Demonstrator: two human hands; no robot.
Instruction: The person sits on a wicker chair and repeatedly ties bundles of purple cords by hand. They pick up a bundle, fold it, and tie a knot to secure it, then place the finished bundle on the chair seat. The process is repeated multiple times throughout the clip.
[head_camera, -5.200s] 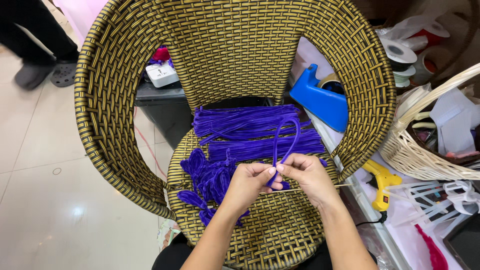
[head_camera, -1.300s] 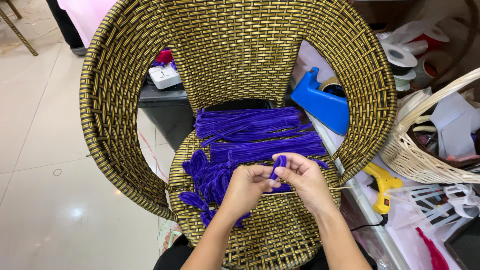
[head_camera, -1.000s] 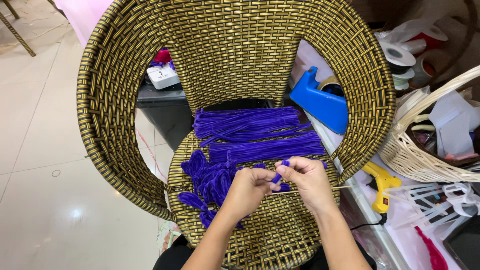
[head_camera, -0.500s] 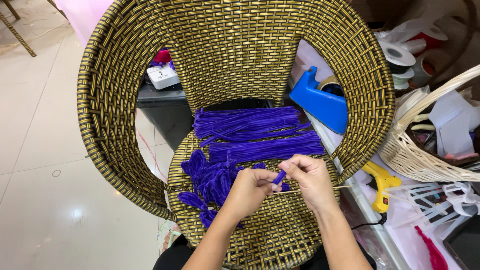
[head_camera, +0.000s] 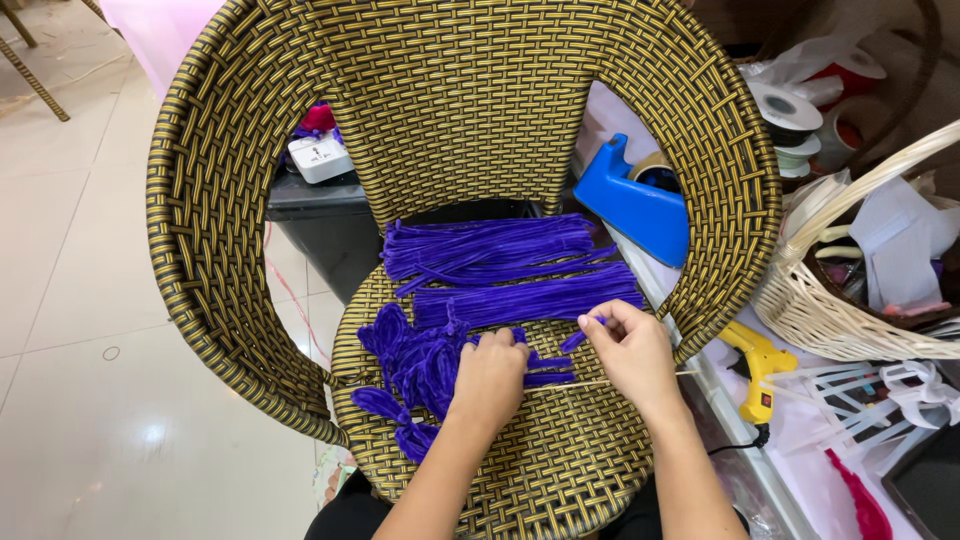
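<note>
On the seat of a woven gold-and-black chair (head_camera: 450, 90) lie bundles of straight purple pipe cleaners (head_camera: 500, 260) and, to their left, a heap of twisted purple pipe-cleaner shapes (head_camera: 405, 355). My left hand (head_camera: 490, 375) is closed on a purple pipe cleaner piece wound around a thin wooden stick (head_camera: 600, 383). My right hand (head_camera: 630, 345) pinches the free end of that purple piece (head_camera: 575, 340) just above the stick. Both hands hover over the front of the seat.
A blue tape dispenser (head_camera: 630, 205) sits behind the chair at right. A white wicker basket (head_camera: 840, 300), a yellow glue gun (head_camera: 755, 365), ribbon rolls (head_camera: 800, 110) and white plastic pieces (head_camera: 880, 385) crowd the right side. A white power strip (head_camera: 320, 155) rests on a dark box at left.
The long purple loop held up five seconds ago has been wound down to a short stub. My hands stay in the same place over the seat.
</note>
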